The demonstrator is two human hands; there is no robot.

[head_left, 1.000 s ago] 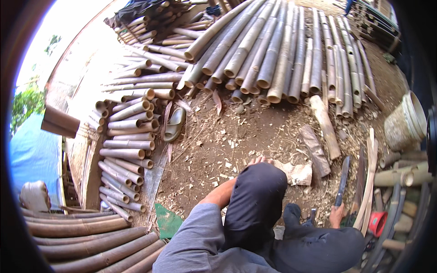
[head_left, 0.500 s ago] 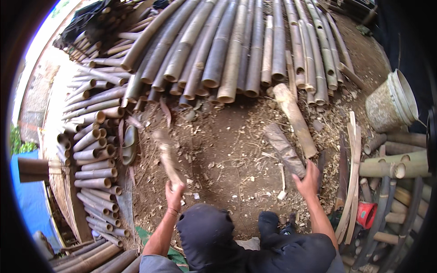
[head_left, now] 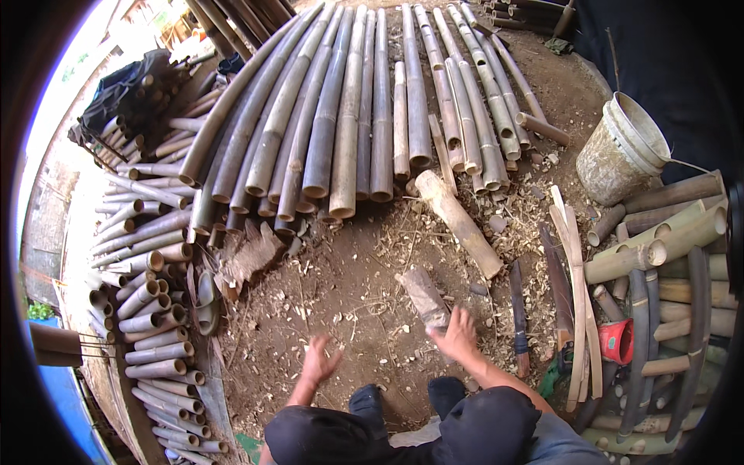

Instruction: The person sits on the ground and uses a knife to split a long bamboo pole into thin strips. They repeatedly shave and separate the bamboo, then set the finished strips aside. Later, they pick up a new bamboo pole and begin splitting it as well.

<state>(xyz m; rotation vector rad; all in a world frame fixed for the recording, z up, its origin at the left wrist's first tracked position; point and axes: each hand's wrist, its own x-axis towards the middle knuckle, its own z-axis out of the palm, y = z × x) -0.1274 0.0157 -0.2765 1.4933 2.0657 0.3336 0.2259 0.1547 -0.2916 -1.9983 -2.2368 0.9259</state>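
Note:
My left hand (head_left: pixel 316 363) is held over the dirt with its fingers spread and nothing in them. My right hand (head_left: pixel 459 337) is at the near end of a short piece of wood (head_left: pixel 423 293), thumb on one side and fingers on the other. Part of that end is hidden by the hand. A flat, rough split piece of wood (head_left: pixel 252 257), somewhat blurred, is at the left by the ends of the bamboo poles. Beyond my right hand lies a longer, thicker log (head_left: pixel 460 225). A machete-like blade with a wooden handle (head_left: pixel 518 314) rests right of my right hand.
Long bamboo poles (head_left: pixel 341 147) lie side by side ahead. Cut bamboo tubes (head_left: pixel 159 353) are stacked at the left. A dirty white bucket (head_left: pixel 620 147), pale wooden strips (head_left: pixel 577 302), a red container (head_left: pixel 617 341) and more bamboo (head_left: pixel 674 240) are at the right. Wood chips litter the ground.
My left hand has let go of its piece of wood, which is now farther off at the left. My right hand has moved left with the short piece. The view has shifted.

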